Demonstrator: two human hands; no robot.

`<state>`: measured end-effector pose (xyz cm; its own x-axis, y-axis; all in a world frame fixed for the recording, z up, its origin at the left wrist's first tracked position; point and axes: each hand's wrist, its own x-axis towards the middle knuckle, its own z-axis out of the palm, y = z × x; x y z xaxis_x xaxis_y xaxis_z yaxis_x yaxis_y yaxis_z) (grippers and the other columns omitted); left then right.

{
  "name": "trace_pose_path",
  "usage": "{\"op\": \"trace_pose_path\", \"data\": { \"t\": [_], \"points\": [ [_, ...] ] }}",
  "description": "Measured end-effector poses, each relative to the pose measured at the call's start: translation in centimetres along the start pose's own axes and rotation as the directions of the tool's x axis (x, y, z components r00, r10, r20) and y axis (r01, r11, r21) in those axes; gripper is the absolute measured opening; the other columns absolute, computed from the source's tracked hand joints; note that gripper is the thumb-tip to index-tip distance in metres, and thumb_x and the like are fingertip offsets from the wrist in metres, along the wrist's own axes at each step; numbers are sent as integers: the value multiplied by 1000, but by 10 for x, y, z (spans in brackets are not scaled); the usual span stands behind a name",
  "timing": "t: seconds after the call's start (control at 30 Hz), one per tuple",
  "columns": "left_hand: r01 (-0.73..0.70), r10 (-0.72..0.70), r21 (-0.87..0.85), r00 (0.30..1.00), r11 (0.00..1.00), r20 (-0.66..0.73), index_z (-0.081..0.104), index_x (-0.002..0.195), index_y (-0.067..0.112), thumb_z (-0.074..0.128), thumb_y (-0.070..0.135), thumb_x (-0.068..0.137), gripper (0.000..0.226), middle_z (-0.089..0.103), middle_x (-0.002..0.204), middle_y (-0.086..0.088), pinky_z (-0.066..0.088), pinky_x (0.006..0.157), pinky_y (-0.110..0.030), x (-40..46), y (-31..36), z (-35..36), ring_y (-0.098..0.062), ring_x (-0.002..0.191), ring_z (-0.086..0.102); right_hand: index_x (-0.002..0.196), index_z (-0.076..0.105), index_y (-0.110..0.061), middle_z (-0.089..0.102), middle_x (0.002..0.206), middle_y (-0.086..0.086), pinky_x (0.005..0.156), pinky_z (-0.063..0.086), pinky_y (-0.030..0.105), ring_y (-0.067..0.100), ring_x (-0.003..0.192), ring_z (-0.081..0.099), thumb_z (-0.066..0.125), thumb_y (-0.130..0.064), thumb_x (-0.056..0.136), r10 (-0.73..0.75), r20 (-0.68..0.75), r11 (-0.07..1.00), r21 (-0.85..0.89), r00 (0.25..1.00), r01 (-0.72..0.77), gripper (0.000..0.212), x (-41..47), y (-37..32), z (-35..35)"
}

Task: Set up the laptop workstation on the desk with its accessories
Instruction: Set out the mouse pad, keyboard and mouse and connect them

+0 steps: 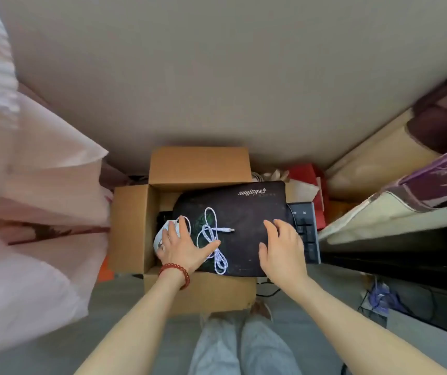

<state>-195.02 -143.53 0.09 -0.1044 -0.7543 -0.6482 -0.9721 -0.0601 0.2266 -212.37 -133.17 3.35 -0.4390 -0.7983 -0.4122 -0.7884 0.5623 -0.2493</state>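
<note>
An open cardboard box [130, 226] stands on the floor in front of me. A black mouse pad [246, 212] with pale lettering lies across its top. A white braided cable [211, 234] is coiled on the pad. My left hand [182, 247], with a red bead bracelet on the wrist, rests flat on the pad's left edge, fingers spread over a white mouse [161, 234]. My right hand [282, 247] hovers open over the pad's right side. A black keyboard [307, 231] sticks out from under the pad on the right.
A black desk [406, 255] edge runs along the right, with patterned cloth [433, 182] above it. Red bags [306, 174] sit behind the box. A pale pink curtain [27, 212] hangs on the left. Cables [379, 299] lie on the grey floor at right.
</note>
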Motion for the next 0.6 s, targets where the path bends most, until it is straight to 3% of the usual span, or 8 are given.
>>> {"op": "trace_pose_path", "data": {
  "t": [0.17, 0.27, 0.33, 0.43, 0.5, 0.6],
  "points": [
    [43, -51, 58, 987, 997, 150, -19, 144, 28, 45, 93, 46, 133, -18, 155, -9, -3, 111, -59, 71, 9, 24, -33, 141, -19, 125, 53, -11, 53, 132, 17, 105, 27, 59, 35, 128, 45, 71, -18, 74, -41, -101, 993, -118, 994, 29, 54, 33, -5, 46],
    [41, -58, 73, 968, 996, 244, -13, 145, 29, 49, 91, 46, 132, -14, 156, -10, -4, 110, -62, 86, 2, 28, -34, 141, -19, 123, 55, -11, 52, 134, 17, 107, 22, 58, 35, 129, 44, 71, -18, 72, -43, -129, 988, -150, 991, 23, 53, 36, -3, 55],
    [-43, 0, 185, 974, 982, 225, -10, 145, 33, 57, 85, 51, 126, -7, 156, -10, -2, 109, -63, 86, -10, 24, -35, 141, -14, 121, 57, -11, 52, 134, 16, 106, 23, 58, 34, 129, 44, 71, -18, 72, -46, -128, 985, -170, 991, 24, 52, 34, -1, 55],
    [-117, 72, 269, 983, 956, 171, -1, 146, 33, 63, 67, 66, 108, 17, 147, -11, 7, 109, -62, 83, -24, 20, -36, 139, 8, 120, 58, -9, 53, 133, 17, 106, 26, 59, 34, 128, 46, 71, -15, 72, -46, -116, 987, -156, 992, 28, 50, 32, -1, 49],
    [-148, 127, 275, 987, 950, 94, 14, 144, 25, 60, 46, 80, 81, 36, 133, -14, 20, 110, -58, 80, -24, 24, -35, 127, 29, 120, 57, -8, 52, 133, 18, 107, 26, 57, 35, 128, 45, 69, -13, 73, -38, -117, 991, -130, 992, 22, 49, 32, 1, 48],
    [-209, 224, 273, 974, 939, -26, 37, 127, 15, 44, 26, 93, 37, 53, 113, -11, 34, 97, -51, 76, -24, 34, -31, 107, 48, 122, 55, -5, 50, 134, 21, 107, 29, 55, 38, 129, 43, 67, -10, 76, -18, -115, 996, -83, 993, 8, 48, 31, 3, 43]
  ]
}}
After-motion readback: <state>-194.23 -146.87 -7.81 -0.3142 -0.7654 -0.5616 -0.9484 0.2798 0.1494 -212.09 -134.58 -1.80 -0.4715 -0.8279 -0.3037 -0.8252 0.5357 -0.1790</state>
